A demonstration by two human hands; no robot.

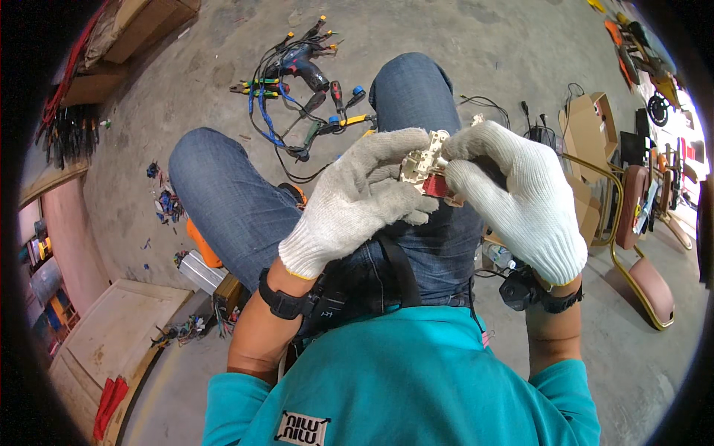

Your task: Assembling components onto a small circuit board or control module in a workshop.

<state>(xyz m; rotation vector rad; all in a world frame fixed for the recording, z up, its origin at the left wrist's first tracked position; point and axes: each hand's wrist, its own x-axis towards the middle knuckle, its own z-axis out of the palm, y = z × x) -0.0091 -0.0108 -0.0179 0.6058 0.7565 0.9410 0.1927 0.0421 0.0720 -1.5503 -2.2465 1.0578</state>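
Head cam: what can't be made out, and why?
All head view:
Edges of the cream part: covered by fingers of the left hand and right hand.
Right hand's outer fingers: behind the hand itself.
Wire scraps at left: too small to tell apart.
Upper-left cardboard box: cut by top edge.

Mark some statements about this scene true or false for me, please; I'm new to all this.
1. Both the left hand and the right hand wear knitted gloves. True.
2. The part being handled is entirely black. False: it is a cream plastic component with a red piece.
3. A cordless drill lies on the floor beyond the knees. True.
4. The gold-framed chair is on the person's left. False: it is on the right.
5. A black strap circles the left wrist. True.
6. The shirt is orange. False: it is teal.
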